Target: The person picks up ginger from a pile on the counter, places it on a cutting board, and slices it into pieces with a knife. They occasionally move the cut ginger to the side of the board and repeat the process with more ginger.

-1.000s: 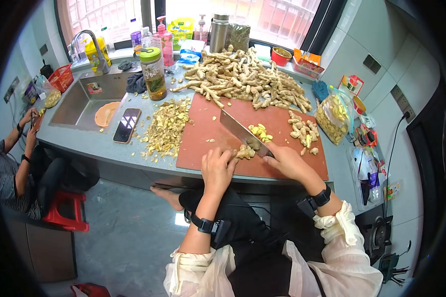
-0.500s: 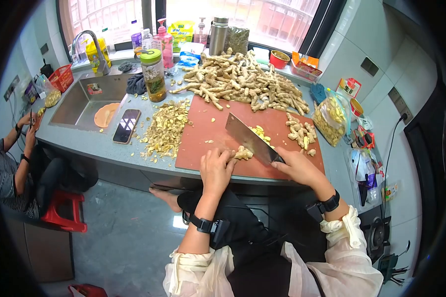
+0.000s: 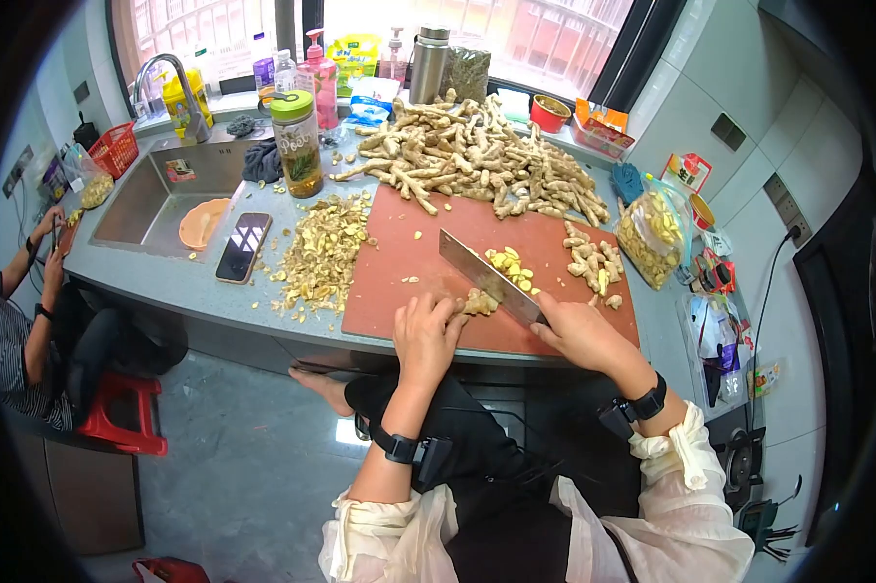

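Observation:
My left hand [image 3: 426,333] has its fingers bent and closed on a knob of ginger [image 3: 480,301] near the front of the reddish-brown cutting board [image 3: 394,257]. In my right hand [image 3: 584,333] is the handle of a cleaver [image 3: 484,275], its wide blade slanting up and left just behind that knob. Whether the edge touches the ginger is hard to see. Behind the blade lie yellow ginger slices [image 3: 512,265]. Smaller ginger pieces [image 3: 593,257] sit at the board's right side, and a big heap of whole ginger [image 3: 477,155] covers its far edge.
Left of the board are ginger trimmings [image 3: 323,251], a phone [image 3: 243,247], a green-lidded bottle [image 3: 299,146] and a sink [image 3: 146,209]. A bag of ginger [image 3: 649,233] stands right. At far left, another person's hands [image 3: 51,238] work beside a red stool [image 3: 132,418].
The cleaver's blade has dropped slightly and turned more edge-on, showing more of the slices behind it. My left hand stays on the ginger. The view has shifted a little.

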Action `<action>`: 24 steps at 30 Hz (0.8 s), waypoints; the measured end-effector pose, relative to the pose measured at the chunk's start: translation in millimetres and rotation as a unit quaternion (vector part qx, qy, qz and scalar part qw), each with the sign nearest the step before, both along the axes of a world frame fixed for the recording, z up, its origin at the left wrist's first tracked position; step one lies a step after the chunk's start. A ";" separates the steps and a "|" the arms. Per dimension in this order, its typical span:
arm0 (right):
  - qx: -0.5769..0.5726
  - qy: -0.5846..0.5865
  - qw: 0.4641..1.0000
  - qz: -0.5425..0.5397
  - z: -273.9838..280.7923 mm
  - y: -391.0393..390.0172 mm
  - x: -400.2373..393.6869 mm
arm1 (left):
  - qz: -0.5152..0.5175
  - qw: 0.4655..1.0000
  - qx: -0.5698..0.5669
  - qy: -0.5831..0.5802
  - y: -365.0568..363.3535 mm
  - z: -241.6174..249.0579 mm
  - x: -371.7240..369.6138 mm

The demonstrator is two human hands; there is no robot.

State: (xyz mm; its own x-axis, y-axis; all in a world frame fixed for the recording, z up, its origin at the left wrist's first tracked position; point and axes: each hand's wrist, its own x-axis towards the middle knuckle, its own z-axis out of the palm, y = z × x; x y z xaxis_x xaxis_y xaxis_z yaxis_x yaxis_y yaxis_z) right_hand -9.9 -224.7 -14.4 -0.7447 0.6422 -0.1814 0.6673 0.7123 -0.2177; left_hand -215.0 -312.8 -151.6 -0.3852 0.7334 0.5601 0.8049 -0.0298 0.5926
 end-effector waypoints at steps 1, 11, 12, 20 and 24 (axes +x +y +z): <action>0.000 0.003 1.000 0.004 -0.3 0.7 0.5 | 0.000 1.000 0.000 0.000 0.2 -0.3 0.0; -0.003 0.027 1.000 0.007 -14.6 16.4 -0.3 | 0.002 1.000 0.010 -0.006 0.9 1.9 2.0; -0.003 0.029 1.000 0.009 -16.3 17.2 0.3 | 0.003 1.000 0.014 -0.003 0.9 2.0 2.3; 0.014 0.002 1.000 -0.003 -17.1 9.1 -2.9 | 0.004 1.000 -0.004 -0.005 -0.7 4.0 2.2; 0.015 0.007 1.000 0.005 -18.8 13.1 -2.6 | 0.000 1.000 -0.001 -0.009 0.2 2.5 1.9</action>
State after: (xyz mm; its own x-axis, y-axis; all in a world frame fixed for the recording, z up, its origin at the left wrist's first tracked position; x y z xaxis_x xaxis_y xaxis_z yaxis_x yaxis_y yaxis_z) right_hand -12.5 -211.6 -33.2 -0.7535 0.6397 -0.1514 0.6571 0.7256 -0.2044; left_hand -213.1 -312.6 -149.1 -0.3943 0.7351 0.5515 0.7943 -0.0292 0.6068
